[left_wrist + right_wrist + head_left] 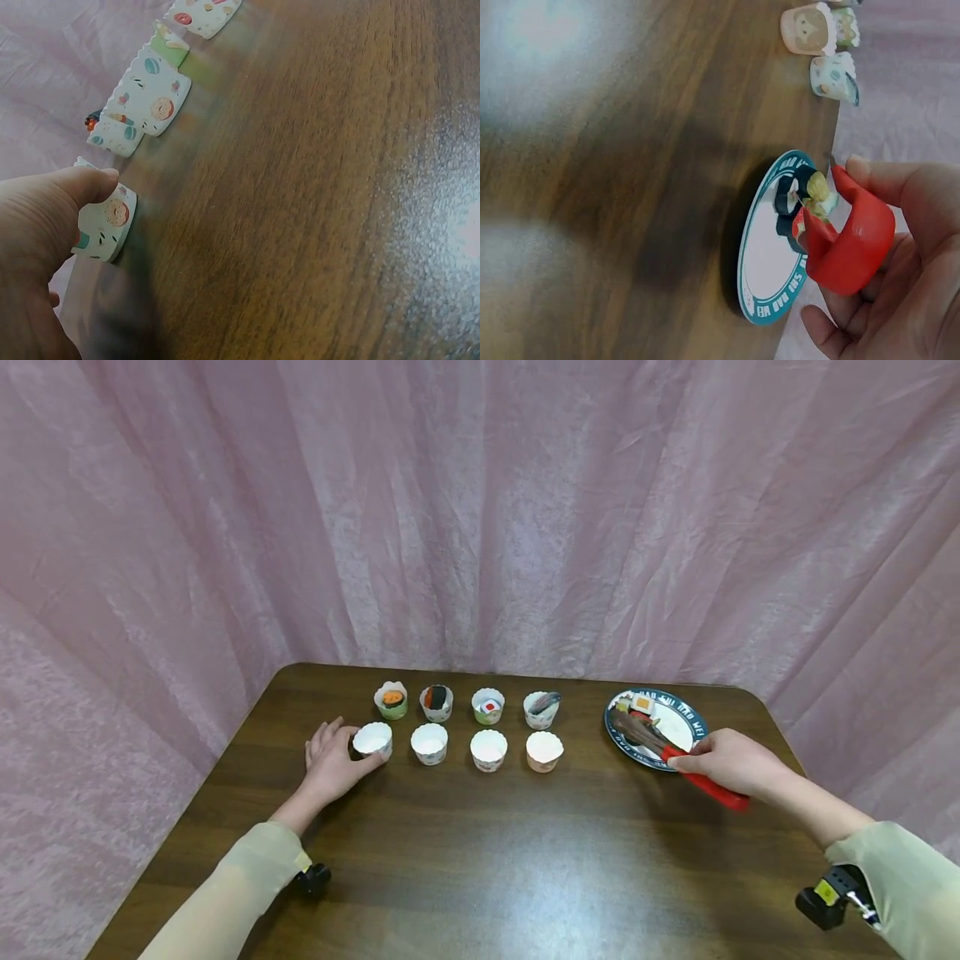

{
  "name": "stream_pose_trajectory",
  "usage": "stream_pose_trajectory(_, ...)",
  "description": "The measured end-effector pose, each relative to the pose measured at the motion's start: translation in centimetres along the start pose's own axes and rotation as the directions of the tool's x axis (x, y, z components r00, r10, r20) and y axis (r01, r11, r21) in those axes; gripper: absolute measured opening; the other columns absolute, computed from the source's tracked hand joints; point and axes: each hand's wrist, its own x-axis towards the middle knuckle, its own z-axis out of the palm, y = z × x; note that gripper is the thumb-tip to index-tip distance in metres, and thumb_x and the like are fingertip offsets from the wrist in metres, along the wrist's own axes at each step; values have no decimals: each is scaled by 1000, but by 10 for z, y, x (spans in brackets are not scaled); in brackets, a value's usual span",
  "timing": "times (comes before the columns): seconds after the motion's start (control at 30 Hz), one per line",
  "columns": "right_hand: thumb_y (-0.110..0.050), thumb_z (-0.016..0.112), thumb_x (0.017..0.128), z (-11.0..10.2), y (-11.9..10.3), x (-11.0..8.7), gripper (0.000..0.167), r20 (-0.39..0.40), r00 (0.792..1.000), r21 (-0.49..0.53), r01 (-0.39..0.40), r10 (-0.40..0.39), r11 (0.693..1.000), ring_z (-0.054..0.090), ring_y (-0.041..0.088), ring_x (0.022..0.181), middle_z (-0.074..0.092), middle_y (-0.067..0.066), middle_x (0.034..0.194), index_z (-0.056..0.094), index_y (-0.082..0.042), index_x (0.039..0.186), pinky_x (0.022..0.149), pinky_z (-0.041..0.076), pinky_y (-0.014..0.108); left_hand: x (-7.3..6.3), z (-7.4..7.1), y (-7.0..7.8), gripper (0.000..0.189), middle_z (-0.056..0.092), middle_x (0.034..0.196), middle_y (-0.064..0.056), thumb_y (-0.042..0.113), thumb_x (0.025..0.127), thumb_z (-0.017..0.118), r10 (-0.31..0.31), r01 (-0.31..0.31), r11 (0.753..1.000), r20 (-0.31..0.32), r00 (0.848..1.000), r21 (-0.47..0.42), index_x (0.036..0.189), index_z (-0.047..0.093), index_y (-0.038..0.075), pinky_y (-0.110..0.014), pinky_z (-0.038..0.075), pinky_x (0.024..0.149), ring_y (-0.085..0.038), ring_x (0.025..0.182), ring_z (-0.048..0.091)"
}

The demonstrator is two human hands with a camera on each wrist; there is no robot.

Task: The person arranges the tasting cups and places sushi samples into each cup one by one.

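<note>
My left hand (333, 766) curls around a white paper baking cup (373, 737) at the left end of the front row. In the left wrist view, the thumb lies on the printed side of that cup (112, 217). With my right hand (731, 762) I grip red-handled tongs (708, 787). Their grey-brown ends reach over a plate (693, 714) with a blue-green lettered rim. Toy sushi pieces (786, 196) lie on one side of the plate, partly hidden by the tongs.
Three more paper cups (429, 744) continue the front row. Behind them stand several cups holding toy sushi, including an orange-topped piece (392, 698) and a silvery one (544, 702). A pink curtain (480, 527) hangs behind the brown wooden table (480, 860).
</note>
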Motion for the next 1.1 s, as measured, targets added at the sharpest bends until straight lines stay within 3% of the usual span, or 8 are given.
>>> stream_pose_trajectory(0.23,-52,67,94,2,-7,3,43,-31,999,-156,32,-37,987,57,17,62,61,-1,72,77,-11,92,51,43,35,-1,-2,2,74,23,160,-32,46,86,80,-6,6,1000,8,1000,-3,133,53,-3,-72,-2,113,-54,148,7)
stream_pose_trajectory(0.77,-49,71,90,-5,-10,-6,35,-48,998,-234,27,-39,972,55,17,65,60,-3,72,75,-15,84,53,40,35,3,0,-1,75,21,161,-31,48,86,79,-1,1,1000,14,1000,-1,134,53,-3,-71,-3,114,-53,149,5)
stream_pose_trajectory(0.9,-50,70,90,-7,-10,-8,35,-44,998,-229,28,-39,973,53,17,63,58,-3,69,74,-17,80,53,39,35,3,-1,0,74,21,161,-31,47,86,80,-9,8,1000,23,1000,2,135,52,-3,-72,-4,114,-52,149,5)
stream_pose_trajectory(1.1,-52,68,91,-15,-22,2,42,0,1000,-135,6,-6,991,56,15,54,58,0,65,72,-13,76,50,43,32,2,-2,1,73,22,161,-32,45,87,80,-8,8,1000,23,1000,9,134,53,-3,-73,-3,113,-54,149,6)
